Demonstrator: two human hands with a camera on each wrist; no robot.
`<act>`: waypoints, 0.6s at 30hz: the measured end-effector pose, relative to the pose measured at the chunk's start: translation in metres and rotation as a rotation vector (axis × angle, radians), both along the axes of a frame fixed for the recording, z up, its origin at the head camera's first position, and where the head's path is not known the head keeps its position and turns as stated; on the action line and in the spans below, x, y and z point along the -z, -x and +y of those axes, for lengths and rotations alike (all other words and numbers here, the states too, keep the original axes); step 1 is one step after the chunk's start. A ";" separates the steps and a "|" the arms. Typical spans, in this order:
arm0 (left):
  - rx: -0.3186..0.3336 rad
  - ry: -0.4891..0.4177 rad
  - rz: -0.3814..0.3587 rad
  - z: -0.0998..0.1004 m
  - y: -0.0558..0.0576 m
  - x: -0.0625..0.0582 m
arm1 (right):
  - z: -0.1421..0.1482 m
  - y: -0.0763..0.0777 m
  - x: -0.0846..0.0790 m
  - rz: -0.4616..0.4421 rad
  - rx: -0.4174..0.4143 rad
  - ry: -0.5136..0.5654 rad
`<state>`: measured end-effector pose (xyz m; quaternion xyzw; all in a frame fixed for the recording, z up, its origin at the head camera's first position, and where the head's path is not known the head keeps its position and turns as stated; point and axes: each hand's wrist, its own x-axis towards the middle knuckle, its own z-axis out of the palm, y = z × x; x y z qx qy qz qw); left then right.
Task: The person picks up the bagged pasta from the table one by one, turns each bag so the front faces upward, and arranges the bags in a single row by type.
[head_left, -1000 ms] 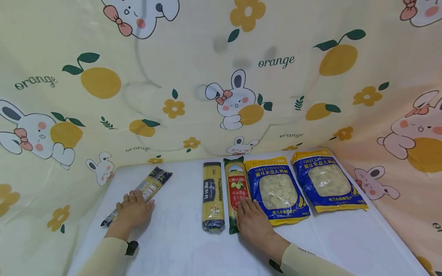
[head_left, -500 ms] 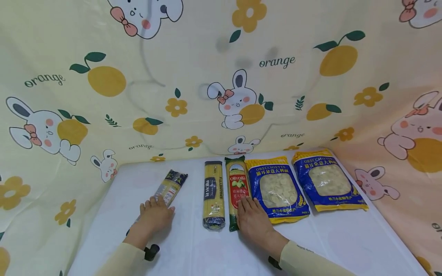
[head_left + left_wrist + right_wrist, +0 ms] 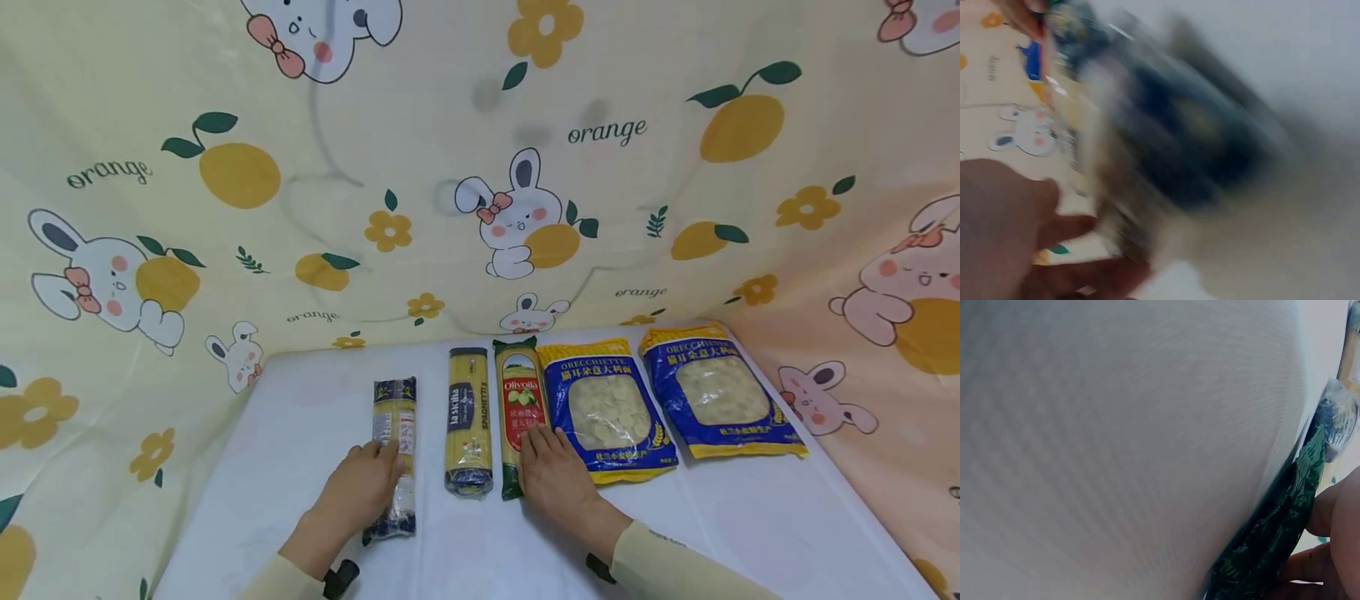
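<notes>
My left hand (image 3: 360,482) grips the left side of a clear spaghetti pack (image 3: 406,483) with dark ends, which lies nearly straight up and down on the white table. In the left wrist view, this spaghetti pack (image 3: 1185,131) is motion-blurred, with the thumb and fingers at its side. My right hand (image 3: 561,479) rests on the lower part of a green and red Olivoila pasta pack (image 3: 519,400), fingers extended over its right edge. The right wrist view shows the thumb and fingers touching its green end (image 3: 1266,537). A second spaghetti pack (image 3: 468,425) lies between the hands.
Two blue and yellow orecchiette bags, the nearer bag (image 3: 607,412) and the far right bag (image 3: 720,392), lie to the right on the white table (image 3: 300,425). A curtain (image 3: 420,200) printed with rabbits and oranges hangs behind the table and along its sides.
My left hand has slid the spaghetti pack rightward and turned it from a slant to nearly upright in view, closer to the second spaghetti pack. My right hand has stayed on the Olivoila pack.
</notes>
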<state>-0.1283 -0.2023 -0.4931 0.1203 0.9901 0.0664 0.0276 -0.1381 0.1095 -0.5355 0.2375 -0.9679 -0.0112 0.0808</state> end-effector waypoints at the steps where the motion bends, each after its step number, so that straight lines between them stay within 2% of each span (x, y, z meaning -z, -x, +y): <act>1: 0.003 -0.017 0.025 -0.002 0.001 0.003 | 0.000 0.000 0.000 0.002 0.001 -0.005; 3: 0.009 -0.033 0.075 -0.006 0.004 0.009 | 0.000 -0.001 0.000 0.001 0.004 -0.010; 5: 0.041 -0.051 0.123 -0.013 0.008 0.017 | -0.002 0.000 0.000 -0.012 0.008 -0.006; 8: 0.098 -0.058 0.127 -0.023 0.012 0.031 | -0.004 0.000 0.001 -0.030 0.007 0.010; 10: 0.124 -0.068 0.076 -0.027 0.014 0.039 | -0.005 0.000 0.001 -0.026 0.000 0.015; 12: 0.118 -0.062 0.003 -0.028 0.016 0.043 | -0.005 0.000 0.001 -0.012 -0.009 0.016; 15: 0.091 -0.037 -0.086 -0.020 0.020 0.043 | -0.003 0.002 0.001 0.011 -0.011 0.011; 18: 0.076 -0.013 -0.123 -0.007 0.021 0.039 | -0.001 0.003 -0.001 0.013 -0.001 0.015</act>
